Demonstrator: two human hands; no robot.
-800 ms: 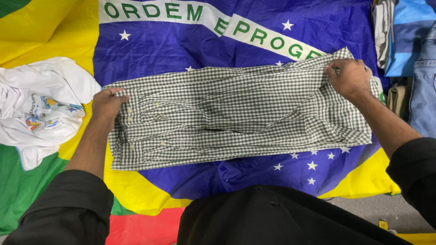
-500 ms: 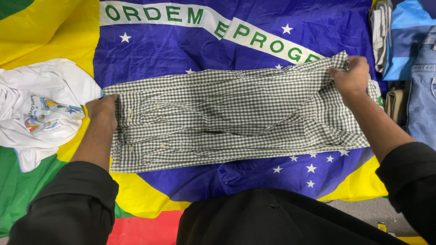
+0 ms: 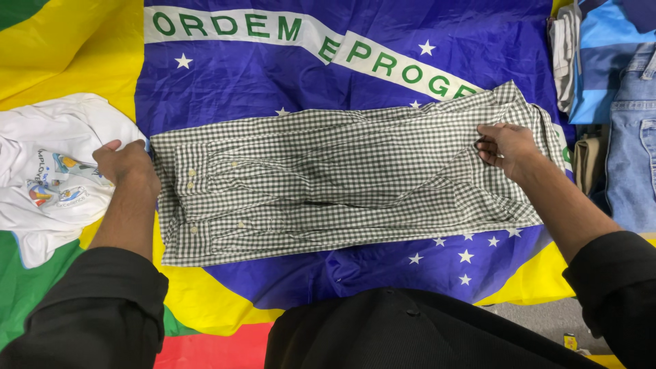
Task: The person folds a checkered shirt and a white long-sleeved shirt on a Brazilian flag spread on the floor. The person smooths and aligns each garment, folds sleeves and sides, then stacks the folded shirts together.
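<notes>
I am gripping the left end of the checked shirt (image 3: 342, 181) with my left hand (image 3: 126, 166), fingers curled closed on its edge — that hand has slid outward since a moment ago, now touching the white T-shirt (image 3: 48, 171) by the flag's (image 3: 273, 68) left edge. My right hand (image 3: 506, 145) has dropped from the raised far corner and is resting half-curled on the shirt's right end, pinching nothing I can see. The shirt is lying flatter, stretched across the flag's middle — jeans (image 3: 629, 137) sitting at the right edge.
</notes>
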